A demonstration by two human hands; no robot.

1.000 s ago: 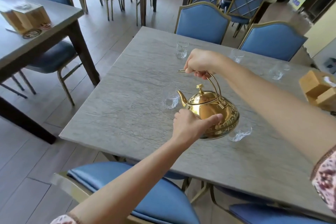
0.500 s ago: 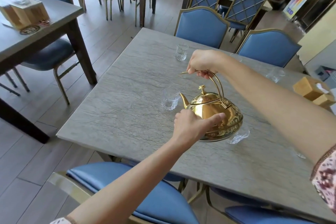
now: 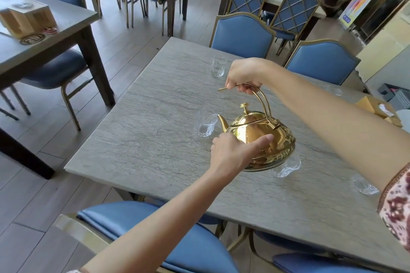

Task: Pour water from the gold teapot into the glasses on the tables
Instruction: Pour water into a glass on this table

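Observation:
The gold teapot (image 3: pixel 264 137) hangs above the grey table (image 3: pixel 144 146), tilted left. My right hand (image 3: pixel 245 75) grips the top of its arched handle. My left hand (image 3: pixel 233 153) cups its near side. Its spout tip is at the rim of a clear glass (image 3: pixel 204 125) that holds a little water. A second glass (image 3: pixel 287 167) stands just under the pot's right edge. A third glass (image 3: pixel 218 66) stands at the far side, and another (image 3: pixel 363 185) shows beside my right forearm. A further glass (image 3: pixel 334 90) is partly hidden behind that arm.
Blue padded chairs (image 3: pixel 244 33) ring the table, one (image 3: pixel 144 235) directly below my left arm. A wooden holder (image 3: pixel 377 108) sits at the table's right edge. To the left is another table (image 3: pixel 55 35) bearing a wooden box (image 3: pixel 26 17).
The teapot has levelled slightly and its spout now sits at the near glass's rim. The view has shifted, so the table appears lower and more to the right.

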